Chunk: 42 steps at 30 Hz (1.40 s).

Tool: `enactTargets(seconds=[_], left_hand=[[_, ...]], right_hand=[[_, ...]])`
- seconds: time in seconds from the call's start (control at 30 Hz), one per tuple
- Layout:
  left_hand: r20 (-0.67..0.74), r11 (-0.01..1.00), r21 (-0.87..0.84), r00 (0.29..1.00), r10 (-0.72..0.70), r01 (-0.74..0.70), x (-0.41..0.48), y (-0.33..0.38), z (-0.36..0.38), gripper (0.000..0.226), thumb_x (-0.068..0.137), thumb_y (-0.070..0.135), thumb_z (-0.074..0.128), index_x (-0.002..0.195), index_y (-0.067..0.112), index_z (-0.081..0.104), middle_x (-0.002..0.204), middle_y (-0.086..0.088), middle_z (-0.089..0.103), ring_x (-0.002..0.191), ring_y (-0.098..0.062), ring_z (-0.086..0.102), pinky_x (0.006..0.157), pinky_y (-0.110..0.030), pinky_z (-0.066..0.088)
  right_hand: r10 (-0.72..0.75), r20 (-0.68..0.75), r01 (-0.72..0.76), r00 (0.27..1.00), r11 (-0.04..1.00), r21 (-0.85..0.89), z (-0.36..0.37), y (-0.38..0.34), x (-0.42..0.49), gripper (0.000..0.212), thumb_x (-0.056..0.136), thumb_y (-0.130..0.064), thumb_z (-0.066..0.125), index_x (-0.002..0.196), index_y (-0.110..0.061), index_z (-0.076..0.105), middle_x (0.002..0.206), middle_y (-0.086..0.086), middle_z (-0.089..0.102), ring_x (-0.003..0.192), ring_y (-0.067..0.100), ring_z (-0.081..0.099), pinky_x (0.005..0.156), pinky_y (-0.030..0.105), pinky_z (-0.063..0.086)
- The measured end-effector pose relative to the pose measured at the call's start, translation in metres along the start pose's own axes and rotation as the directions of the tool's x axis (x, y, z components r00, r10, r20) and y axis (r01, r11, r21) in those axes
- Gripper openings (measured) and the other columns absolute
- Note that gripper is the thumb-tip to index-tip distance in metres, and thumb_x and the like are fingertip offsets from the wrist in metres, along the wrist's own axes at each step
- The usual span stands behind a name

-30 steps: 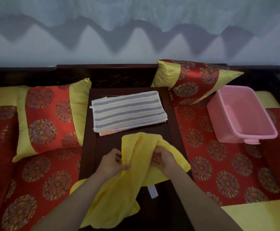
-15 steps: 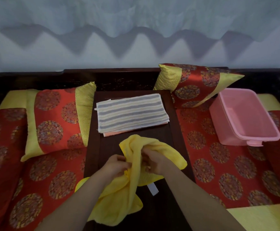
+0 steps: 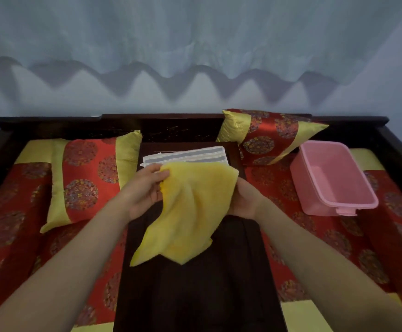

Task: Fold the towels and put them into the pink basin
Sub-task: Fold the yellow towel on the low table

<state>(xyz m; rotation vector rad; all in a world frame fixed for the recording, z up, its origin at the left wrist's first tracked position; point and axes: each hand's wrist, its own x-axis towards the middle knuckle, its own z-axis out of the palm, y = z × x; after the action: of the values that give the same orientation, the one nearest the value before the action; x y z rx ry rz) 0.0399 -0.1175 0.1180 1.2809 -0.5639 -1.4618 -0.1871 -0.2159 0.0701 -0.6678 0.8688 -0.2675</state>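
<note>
A yellow towel hangs in the air above the dark wooden table. My left hand pinches its upper left corner between thumb and fingers. My right hand holds the upper right edge, its fingers mostly hidden behind the cloth. Behind the yellow towel lies a folded grey-and-white striped towel at the far end of the table, partly covered from view. The pink basin stands to the right on the red cushion, with nothing inside it.
A red-and-gold pillow lies left of the table, and another leans at the back right next to the basin. The dark wooden bench frame runs along the back under a pale curtain.
Both hands have lifted the yellow towel off the table and pulled apart, spreading it out. It now hangs flat between them and hides most of the striped towel.
</note>
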Motion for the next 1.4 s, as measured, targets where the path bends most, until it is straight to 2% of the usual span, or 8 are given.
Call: enactTargets(seconds=[0.1,0.2,0.4,0.6,0.77,1.03,1.17,1.4], left_hand=[[0.002,0.987,-0.046,0.988,0.156,-0.156,-0.015,0.040,0.005,0.013,0.095,0.009,0.046,0.102,0.009,0.057,0.083,-0.003,0.067,0.066,-0.009,0.067,0.059,-0.023,0.058],[-0.019,0.959,-0.101,0.964,0.265,-0.266,-0.025,0.072,0.002,0.015,0.095,0.009,0.044,0.093,0.013,0.059,0.072,0.003,0.070,0.066,-0.007,0.067,0.059,-0.022,0.056],[-0.040,0.956,-0.085,0.959,0.280,-0.282,-0.027,0.085,-0.012,0.013,0.094,0.009,0.046,0.098,0.011,0.058,0.081,-0.001,0.066,0.067,-0.007,0.067,0.060,-0.022,0.056],[-0.052,0.971,-0.024,0.970,0.238,-0.240,-0.029,0.081,-0.008,0.013,0.095,0.009,0.046,0.099,0.011,0.058,0.076,0.001,0.066,0.064,-0.007,0.066,0.056,-0.022,0.055],[-0.055,0.970,0.019,0.968,0.244,-0.243,-0.029,0.086,-0.011,0.012,0.094,0.008,0.049,0.092,0.013,0.059,0.075,0.002,0.065,0.064,-0.007,0.064,0.056,-0.022,0.056],[-0.217,0.915,0.294,0.913,0.345,-0.276,-0.024,0.121,-0.042,0.017,0.088,0.010,0.061,0.076,0.021,0.057,0.068,0.002,0.058,0.061,-0.010,0.056,0.050,-0.021,0.053],[-0.188,0.919,0.254,0.916,0.354,-0.303,-0.023,0.135,-0.032,0.014,0.087,0.013,0.063,0.078,0.022,0.057,0.063,0.005,0.059,0.057,-0.008,0.055,0.050,-0.020,0.051],[-0.082,0.901,0.240,0.917,0.389,-0.361,-0.023,0.157,-0.003,0.013,0.088,0.012,0.061,0.081,0.020,0.056,0.059,0.008,0.060,0.050,-0.003,0.057,0.047,-0.018,0.051]], right_hand=[[0.008,0.242,-0.035,0.970,0.994,0.107,-0.003,0.002,-0.014,0.064,0.086,-0.066,0.047,0.127,-0.018,0.056,0.109,0.007,0.061,0.087,0.021,0.059,0.073,0.034,0.049],[-0.085,0.387,-0.009,0.918,0.972,0.236,-0.004,0.010,-0.019,0.064,0.081,-0.049,0.065,0.128,-0.010,0.045,0.101,0.007,0.053,0.052,0.008,0.045,0.040,0.016,0.036],[0.112,0.236,-0.121,0.965,0.992,0.026,-0.002,0.026,-0.015,0.045,0.090,-0.055,0.050,0.094,-0.010,0.056,0.051,-0.005,0.039,0.038,0.004,0.025,0.029,0.014,0.024],[0.076,-0.054,-0.087,0.996,0.970,-0.227,0.029,0.042,0.003,0.015,0.085,-0.032,0.063,0.080,-0.018,0.060,0.063,-0.004,0.044,0.051,0.006,0.034,0.046,0.018,0.027],[0.067,-0.065,-0.081,0.996,0.970,-0.228,0.041,0.031,0.011,0.034,0.079,-0.052,0.066,0.091,-0.020,0.068,0.072,-0.006,0.058,0.061,0.006,0.045,0.057,0.022,0.037],[-0.195,-0.162,0.124,0.967,0.921,-0.368,0.044,-0.057,-0.008,0.004,0.081,-0.021,0.070,0.077,-0.018,0.069,0.073,-0.004,0.066,0.071,0.009,0.058,0.072,0.026,0.045],[-0.170,-0.253,0.019,0.952,0.861,-0.509,0.048,-0.065,-0.001,0.050,0.076,-0.049,0.071,0.117,-0.022,0.064,0.117,-0.005,0.065,0.114,0.012,0.056,0.101,0.044,0.038],[-0.019,-0.261,-0.121,0.965,0.853,-0.508,0.072,-0.023,0.033,0.069,0.076,-0.064,0.062,0.124,-0.016,0.056,0.125,0.002,0.061,0.119,0.018,0.053,0.101,0.053,0.034]])
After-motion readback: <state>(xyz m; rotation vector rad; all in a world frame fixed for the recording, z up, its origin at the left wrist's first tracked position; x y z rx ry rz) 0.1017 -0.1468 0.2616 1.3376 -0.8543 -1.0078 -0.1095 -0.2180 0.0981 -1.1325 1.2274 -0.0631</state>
